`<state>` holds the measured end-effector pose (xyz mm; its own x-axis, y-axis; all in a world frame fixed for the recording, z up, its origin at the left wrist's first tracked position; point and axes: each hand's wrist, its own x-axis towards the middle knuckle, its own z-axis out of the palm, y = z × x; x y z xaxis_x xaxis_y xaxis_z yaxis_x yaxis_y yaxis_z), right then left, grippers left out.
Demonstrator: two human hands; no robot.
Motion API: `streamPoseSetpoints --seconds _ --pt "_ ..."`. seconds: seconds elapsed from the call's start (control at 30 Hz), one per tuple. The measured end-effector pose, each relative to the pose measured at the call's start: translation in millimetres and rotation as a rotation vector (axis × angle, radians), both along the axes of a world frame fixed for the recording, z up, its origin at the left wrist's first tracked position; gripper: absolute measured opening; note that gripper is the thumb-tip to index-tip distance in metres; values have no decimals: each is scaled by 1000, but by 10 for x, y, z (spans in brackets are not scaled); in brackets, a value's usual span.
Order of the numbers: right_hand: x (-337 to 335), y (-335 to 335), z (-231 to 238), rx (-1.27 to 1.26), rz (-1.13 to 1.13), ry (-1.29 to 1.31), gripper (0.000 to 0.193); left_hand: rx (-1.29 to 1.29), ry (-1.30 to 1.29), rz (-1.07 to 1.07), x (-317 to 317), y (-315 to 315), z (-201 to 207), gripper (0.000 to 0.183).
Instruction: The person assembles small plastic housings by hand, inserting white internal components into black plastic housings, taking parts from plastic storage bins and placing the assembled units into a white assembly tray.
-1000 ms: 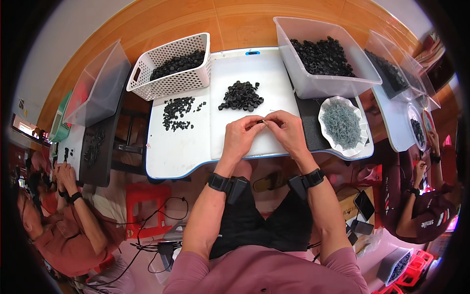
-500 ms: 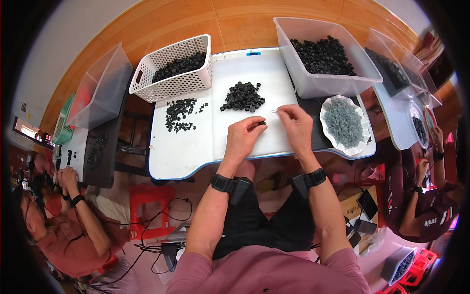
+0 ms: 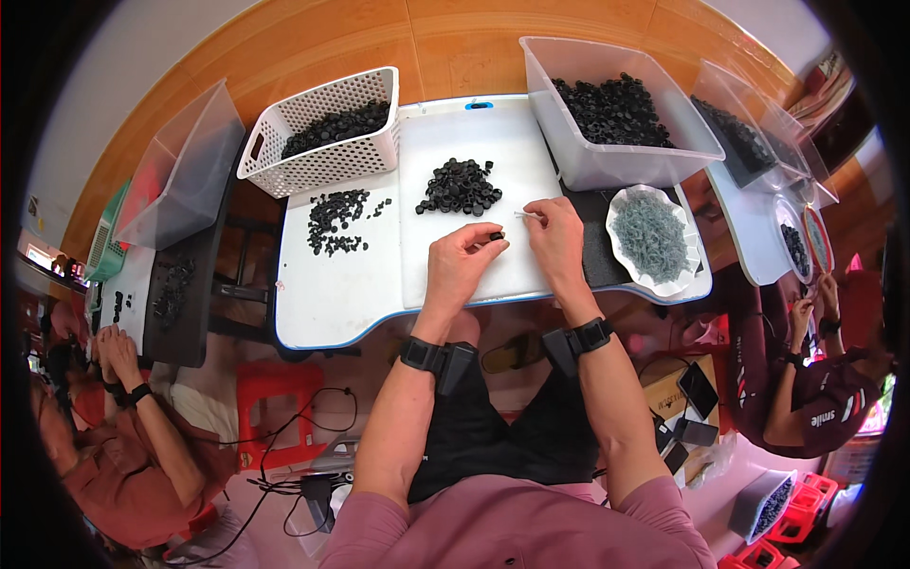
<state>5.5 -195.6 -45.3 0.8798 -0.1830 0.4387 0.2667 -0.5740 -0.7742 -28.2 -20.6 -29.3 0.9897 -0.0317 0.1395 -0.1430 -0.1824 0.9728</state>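
My left hand pinches a small round black cap between thumb and fingers, over the white table. To its right, my right hand grips a small pale, thin piece at its fingertips; its exact kind is too small to make out. The two held parts are apart. Just beyond my hands lies a pile of black caps. Beside my right hand stands a white scalloped dish heaped with thin grey-green pieces.
A white perforated basket and a clear plastic tub, both with black parts, stand at the back. Small black pieces lie scattered at left. People sit at tables either side, with a red stool and cables below.
The whole view has shifted slightly, moving the scene left. My hands keep their pinches, and the right one has turned a little, with its pale piece still near the cap.
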Motion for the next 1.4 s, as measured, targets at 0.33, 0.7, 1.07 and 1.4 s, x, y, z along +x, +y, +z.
streamPoseSetpoints --seconds 0.33,0.7,1.07,1.4 --pt "39 13 1 -50 49 -43 7 -47 -14 45 69 20 -16 26" --pt "-106 -65 -9 118 49 -34 7 21 -116 95 90 194 193 22" --pt "-25 -43 71 289 44 -68 12 620 -513 332 1085 981 1181 45" --pt "-22 -14 52 319 42 -33 10 949 -414 -132 494 248 399 23"
